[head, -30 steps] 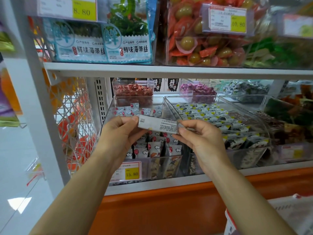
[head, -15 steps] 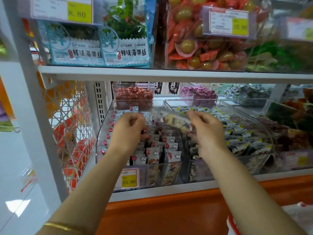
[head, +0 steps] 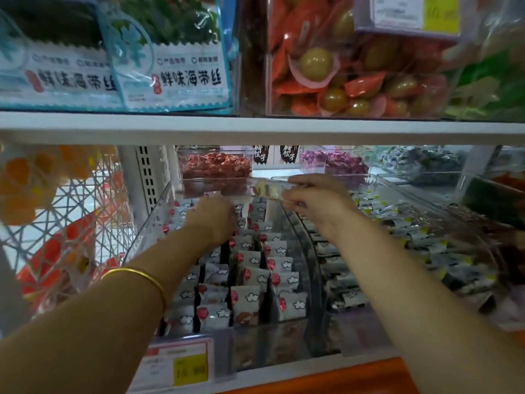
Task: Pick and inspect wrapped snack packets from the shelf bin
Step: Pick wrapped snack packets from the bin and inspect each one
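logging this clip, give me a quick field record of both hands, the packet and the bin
left hand: down among the white packets in the bin; grip unclear
right hand: pinches a packet
packet: held above the bin's back end, blurred
bin: clear, lower shelf, packets in rows
price tag: on bin front
bangle: on left forearm
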Demonstrator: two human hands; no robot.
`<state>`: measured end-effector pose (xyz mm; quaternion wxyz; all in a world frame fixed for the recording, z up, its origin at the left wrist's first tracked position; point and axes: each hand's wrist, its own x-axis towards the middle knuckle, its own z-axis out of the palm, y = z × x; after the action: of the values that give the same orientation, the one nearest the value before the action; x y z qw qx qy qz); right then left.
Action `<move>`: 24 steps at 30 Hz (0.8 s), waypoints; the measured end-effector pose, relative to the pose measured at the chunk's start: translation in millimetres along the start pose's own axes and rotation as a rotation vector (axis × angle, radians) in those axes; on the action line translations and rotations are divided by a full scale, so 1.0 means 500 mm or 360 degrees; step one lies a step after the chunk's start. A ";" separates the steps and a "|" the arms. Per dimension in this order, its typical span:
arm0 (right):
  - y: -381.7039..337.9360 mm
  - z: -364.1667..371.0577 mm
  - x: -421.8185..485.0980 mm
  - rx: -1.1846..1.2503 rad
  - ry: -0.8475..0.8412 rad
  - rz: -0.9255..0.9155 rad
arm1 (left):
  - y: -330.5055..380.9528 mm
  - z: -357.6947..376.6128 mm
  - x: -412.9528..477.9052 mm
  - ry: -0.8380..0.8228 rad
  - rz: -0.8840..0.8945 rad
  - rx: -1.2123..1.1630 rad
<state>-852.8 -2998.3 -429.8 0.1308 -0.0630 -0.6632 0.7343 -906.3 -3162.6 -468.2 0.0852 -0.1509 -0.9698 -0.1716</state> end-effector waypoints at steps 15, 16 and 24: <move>0.022 0.083 0.098 -0.1573 -0.0139 -0.0758 | -0.020 -0.011 0.022 -0.0198 -0.0066 -0.0268; 0.025 0.090 0.103 -0.1625 -0.0170 -0.0766 | -0.020 -0.011 0.021 -0.0208 -0.0059 -0.0269; 0.046 0.146 0.127 -0.1877 -0.0449 -0.0809 | -0.032 -0.019 -0.004 -0.0080 0.0008 -0.0144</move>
<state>-935.3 -3052.6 -439.4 0.1554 0.1314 -0.9594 0.1950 -908.7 -3180.7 -464.6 0.0543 -0.1612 -0.9625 -0.2113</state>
